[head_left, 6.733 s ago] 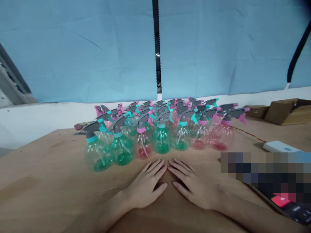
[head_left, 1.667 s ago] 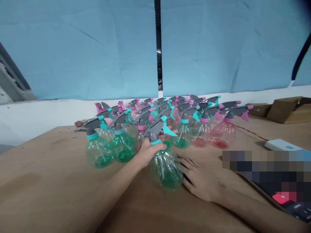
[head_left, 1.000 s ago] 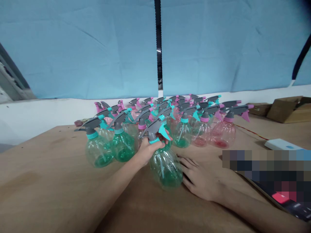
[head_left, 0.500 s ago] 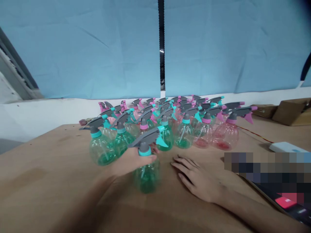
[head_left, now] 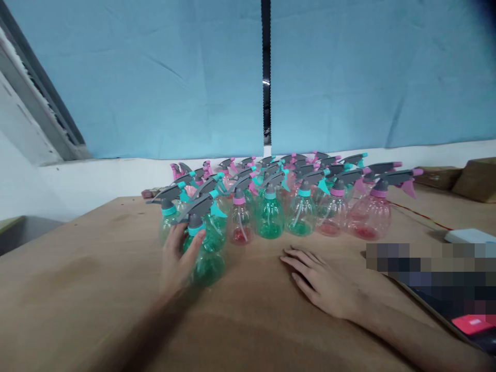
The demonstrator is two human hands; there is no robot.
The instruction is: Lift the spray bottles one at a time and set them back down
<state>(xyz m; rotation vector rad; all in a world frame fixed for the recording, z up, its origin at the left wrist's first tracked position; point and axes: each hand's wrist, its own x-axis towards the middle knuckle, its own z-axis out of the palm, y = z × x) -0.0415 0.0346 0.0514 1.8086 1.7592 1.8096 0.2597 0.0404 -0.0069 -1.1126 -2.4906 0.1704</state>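
Note:
My left hand (head_left: 179, 261) is wrapped round the neck of a clear green spray bottle (head_left: 210, 266) with a grey head and turquoise trigger and collar. That bottle stands in front of the left end of a group of spray bottles, hiding part of the green ones behind it. Just to its right is a pink-collared spray bottle (head_left: 241, 222), with a green spray bottle (head_left: 270, 216) beside that one. My right hand (head_left: 320, 281) lies palm down on the wooden table, fingers spread, holding nothing.
Several more green and pink spray bottles, among them a pink one (head_left: 370, 217) at the right end, crowd toward the wall. Cardboard boxes (head_left: 478, 178), a thin cable and a white device (head_left: 468, 236) lie at the right. A dark object with a red patch (head_left: 473, 324) is partly blurred out.
My left hand has carried the green spray bottle to the left, toward the left end of the group. My right hand stays flat on the table. The view has shifted slightly left.

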